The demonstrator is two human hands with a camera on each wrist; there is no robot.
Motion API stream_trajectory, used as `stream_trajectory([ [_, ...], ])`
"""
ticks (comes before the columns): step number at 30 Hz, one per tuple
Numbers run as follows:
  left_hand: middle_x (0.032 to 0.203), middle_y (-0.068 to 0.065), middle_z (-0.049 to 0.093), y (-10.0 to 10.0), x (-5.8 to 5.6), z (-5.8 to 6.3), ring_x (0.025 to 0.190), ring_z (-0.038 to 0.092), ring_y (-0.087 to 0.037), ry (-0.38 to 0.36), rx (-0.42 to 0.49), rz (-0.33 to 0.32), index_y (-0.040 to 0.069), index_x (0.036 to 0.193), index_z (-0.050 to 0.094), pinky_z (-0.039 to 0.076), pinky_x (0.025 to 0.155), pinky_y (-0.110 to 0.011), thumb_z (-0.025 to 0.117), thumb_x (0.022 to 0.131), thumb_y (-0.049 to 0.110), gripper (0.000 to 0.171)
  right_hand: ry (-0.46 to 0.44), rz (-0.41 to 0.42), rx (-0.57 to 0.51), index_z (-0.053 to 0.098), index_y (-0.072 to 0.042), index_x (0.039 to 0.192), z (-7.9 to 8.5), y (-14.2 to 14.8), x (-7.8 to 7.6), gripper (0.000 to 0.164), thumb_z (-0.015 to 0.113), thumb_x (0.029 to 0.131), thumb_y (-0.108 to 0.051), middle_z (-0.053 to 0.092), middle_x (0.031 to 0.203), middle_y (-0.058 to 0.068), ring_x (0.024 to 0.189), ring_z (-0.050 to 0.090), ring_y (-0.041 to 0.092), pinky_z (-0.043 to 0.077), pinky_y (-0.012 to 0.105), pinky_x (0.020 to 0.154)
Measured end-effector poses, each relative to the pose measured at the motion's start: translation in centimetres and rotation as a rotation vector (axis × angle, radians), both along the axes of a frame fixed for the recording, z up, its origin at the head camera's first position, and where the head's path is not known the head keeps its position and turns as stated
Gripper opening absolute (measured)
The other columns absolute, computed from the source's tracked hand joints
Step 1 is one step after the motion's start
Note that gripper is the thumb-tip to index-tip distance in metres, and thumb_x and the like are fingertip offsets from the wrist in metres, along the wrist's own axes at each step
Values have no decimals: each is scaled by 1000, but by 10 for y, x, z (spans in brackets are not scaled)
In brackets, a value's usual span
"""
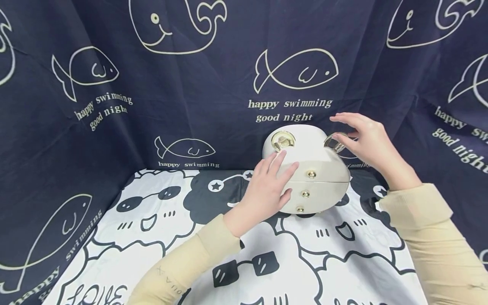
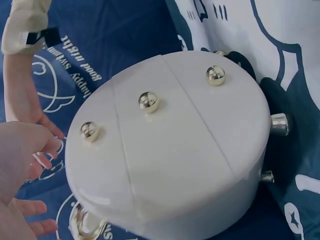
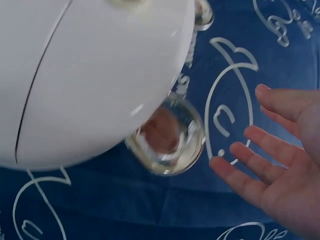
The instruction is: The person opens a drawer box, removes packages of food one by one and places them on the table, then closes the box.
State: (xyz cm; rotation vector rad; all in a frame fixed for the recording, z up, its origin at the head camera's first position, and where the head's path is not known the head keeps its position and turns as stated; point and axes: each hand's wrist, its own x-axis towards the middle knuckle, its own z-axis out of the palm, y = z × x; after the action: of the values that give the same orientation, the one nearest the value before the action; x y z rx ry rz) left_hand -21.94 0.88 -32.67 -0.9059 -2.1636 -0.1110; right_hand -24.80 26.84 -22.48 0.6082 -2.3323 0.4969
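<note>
A rounded white jewelry box (image 1: 322,152) with two gold ear-shaped rings on top stands at the back of the table. Seams divide its front into layers, each with a small gold knob (image 2: 148,102); short gold legs (image 2: 280,124) show underneath. My left hand (image 1: 267,186) is at the box's front left, fingers spread and pointing up near the left gold ear (image 1: 283,140). Beside the right gold ear (image 3: 187,155) is my right hand (image 1: 367,137), its fingers extended and apart from it in the right wrist view. Neither hand grips anything.
A white cloth (image 1: 263,241) printed with black cartoon clouds in sunglasses covers the table. Directly behind the box hangs a dark blue curtain (image 1: 228,97) with white fish and lettering, which also runs along both sides.
</note>
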Motion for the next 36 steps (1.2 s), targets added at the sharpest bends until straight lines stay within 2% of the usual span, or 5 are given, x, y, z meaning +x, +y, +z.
stream_trajectory([
  [6,143,-14,39,23,-7,-6,127,39,-30,55,-9,-31,21,134,50,37,100,-41,66,80,29,57,-97,-40,49,65,-8,116,-3,13,-19,38,73,79,-7,62,121,13,109,59,31,51,42,78],
  [12,141,-12,42,41,-11,-14,124,42,-26,124,-4,-26,22,131,54,40,95,-36,63,81,26,51,-232,-35,66,66,-7,114,-8,24,-31,32,69,82,-8,68,100,16,93,61,32,46,50,83],
  [16,138,-10,45,52,-14,-19,120,44,-24,160,1,-29,22,130,56,40,94,-34,63,82,26,48,-297,-9,100,66,-7,114,-7,31,-39,30,68,83,-6,68,98,14,93,62,31,44,48,85],
  [23,125,-5,52,71,-18,-24,111,49,-20,218,9,-13,23,122,59,41,85,-32,49,93,20,30,-490,63,32,66,-7,112,-5,34,-50,25,61,88,-2,68,101,16,64,65,16,52,25,54],
  [36,110,1,55,90,-28,-29,98,50,-16,308,-29,22,21,106,62,38,79,-29,31,100,17,32,-584,96,35,65,-7,111,-3,37,-58,22,58,91,-3,67,107,15,73,66,18,56,31,59],
])
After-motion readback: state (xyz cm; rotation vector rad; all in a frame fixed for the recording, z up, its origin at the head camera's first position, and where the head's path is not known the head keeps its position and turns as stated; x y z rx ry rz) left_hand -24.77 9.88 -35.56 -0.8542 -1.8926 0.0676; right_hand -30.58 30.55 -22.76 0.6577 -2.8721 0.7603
